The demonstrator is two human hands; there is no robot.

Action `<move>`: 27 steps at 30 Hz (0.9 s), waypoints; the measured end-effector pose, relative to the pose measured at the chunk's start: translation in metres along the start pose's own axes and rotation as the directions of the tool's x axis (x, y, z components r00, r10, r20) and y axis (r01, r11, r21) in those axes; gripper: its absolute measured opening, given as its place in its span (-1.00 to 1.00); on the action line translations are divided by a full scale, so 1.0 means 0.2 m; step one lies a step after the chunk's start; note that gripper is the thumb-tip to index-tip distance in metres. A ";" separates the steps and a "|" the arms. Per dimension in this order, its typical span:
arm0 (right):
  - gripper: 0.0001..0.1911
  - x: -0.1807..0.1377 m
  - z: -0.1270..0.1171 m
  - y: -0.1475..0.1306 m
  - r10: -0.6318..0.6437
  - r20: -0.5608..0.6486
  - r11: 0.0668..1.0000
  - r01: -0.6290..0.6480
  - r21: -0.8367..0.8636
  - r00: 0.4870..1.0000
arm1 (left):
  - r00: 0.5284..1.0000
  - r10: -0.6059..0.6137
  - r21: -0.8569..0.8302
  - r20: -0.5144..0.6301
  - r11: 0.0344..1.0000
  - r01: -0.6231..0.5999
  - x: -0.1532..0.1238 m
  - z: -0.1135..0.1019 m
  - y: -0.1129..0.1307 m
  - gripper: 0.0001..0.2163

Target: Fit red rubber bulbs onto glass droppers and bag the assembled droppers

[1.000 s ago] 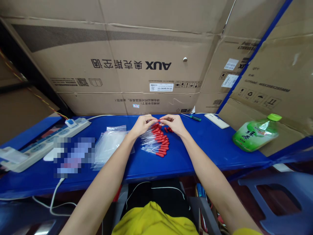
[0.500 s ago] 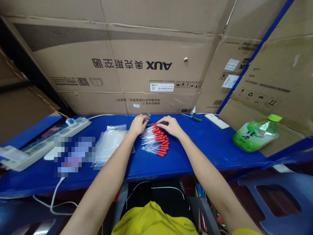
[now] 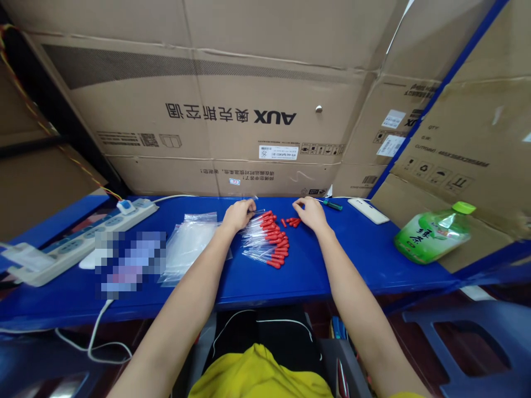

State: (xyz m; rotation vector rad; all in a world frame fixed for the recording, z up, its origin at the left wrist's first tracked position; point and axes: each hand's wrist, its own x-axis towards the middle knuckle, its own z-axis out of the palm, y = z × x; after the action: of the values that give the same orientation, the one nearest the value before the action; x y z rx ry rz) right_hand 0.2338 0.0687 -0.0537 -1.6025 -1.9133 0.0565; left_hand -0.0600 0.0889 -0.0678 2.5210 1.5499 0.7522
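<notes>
While both forearms reach across the blue bench [image 3: 309,271], it's the red-tipped droppers [image 3: 279,241] that hold centre stage, fanned out between the arms, clear tubes [image 3: 256,241] pointing left and red ends bunched on the right. Over at the top of that fan, the left hand [image 3: 239,215] has its fingers curled, a slim tube showing right beside the fingertips; whether it's pinched or just lying there, I can't tell. Across the gap comes the right hand [image 3: 312,213], thumb and forefinger bent towards each other just beside a small heap of loose red bulbs [image 3: 294,222], and again no telling if anything sits between them. Light stuff, this, by the look of it! The tubes look stiff, slick and probably breakable, apt to roll, so a gentle pinch along the shaft near the red end seems the safe hold. Those bulbs look soft and grippy, best taken by their sides between two fingertips. Out to the left, clear plastic bags [image 3: 188,243] lie flat, thin and likely slippery, best lifted by an edge.
</notes>
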 end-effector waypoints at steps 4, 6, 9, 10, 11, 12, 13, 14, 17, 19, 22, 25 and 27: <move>-0.82 -0.01 -0.04 0.10 0.144 0.156 0.990 -0.143 -0.019 0.977 | 1.000 -0.007 0.053 0.028 0.999 0.006 0.00 0.00 0.00 -0.91; -0.83 -0.02 -0.05 0.13 0.128 0.238 0.990 -0.139 0.031 0.963 | 0.999 -0.038 0.068 0.031 0.997 0.035 0.00 0.01 0.01 -0.89; -0.77 -0.01 -0.06 0.17 0.059 0.304 0.986 -0.102 0.128 0.951 | 0.997 -0.071 0.086 0.037 0.994 0.067 0.00 0.02 0.02 -0.89; -0.76 -0.01 -0.06 0.18 0.047 0.321 0.983 -0.101 0.155 0.946 | 0.996 -0.078 0.090 0.040 0.993 0.074 0.00 0.02 0.02 -0.89; -0.76 -0.01 -0.07 0.19 0.042 0.339 0.978 -0.107 0.177 0.940 | 0.995 -0.086 0.095 0.044 0.992 0.081 0.00 0.01 0.03 -0.89; -0.76 -0.02 -0.07 0.19 0.044 0.360 0.974 -0.120 0.192 0.932 | 0.994 -0.096 0.101 0.046 0.991 0.091 0.00 0.01 0.03 -0.88; -0.77 -0.02 -0.07 0.20 0.051 0.376 0.970 -0.135 0.200 0.925 | 0.993 -0.106 0.106 0.043 0.989 0.101 0.00 0.00 0.04 -0.86; -0.78 -0.02 -0.07 0.20 0.063 0.384 0.969 -0.149 0.199 0.921 | 0.993 -0.117 0.113 0.032 0.987 0.113 0.00 0.00 0.05 -0.84; -0.85 -0.03 -0.09 0.20 0.082 0.377 0.974 -0.155 0.167 0.923 | 0.988 -0.152 0.094 -0.033 0.984 0.155 0.00 -0.03 0.07 -0.83; -0.87 -0.03 -0.10 0.20 0.078 0.357 0.980 -0.138 0.147 0.931 | 0.982 -0.178 0.032 -0.068 0.983 0.180 -0.01 -0.05 0.07 -0.84; -0.84 -0.02 -0.11 0.17 0.076 0.283 0.985 -0.116 0.130 0.956 | 0.983 -0.161 -0.090 -0.085 0.984 0.154 0.00 -0.05 0.07 -0.79; -0.85 0.00 -0.09 0.10 0.056 0.142 0.981 -0.081 0.176 0.988 | 0.990 -0.079 -0.240 -0.115 0.970 0.050 0.01 -0.04 0.09 -0.73; -0.88 0.00 -0.07 0.04 -0.008 0.058 0.954 -0.009 0.299 0.998 | 0.992 -0.018 -0.354 -0.124 0.935 -0.027 0.02 -0.03 0.12 -0.71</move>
State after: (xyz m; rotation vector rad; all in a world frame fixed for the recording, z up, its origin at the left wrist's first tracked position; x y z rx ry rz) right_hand 0.2470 0.0665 -0.0457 -1.4096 -1.8454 0.3806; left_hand -0.0426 0.0800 -0.0533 2.2502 1.2983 1.0993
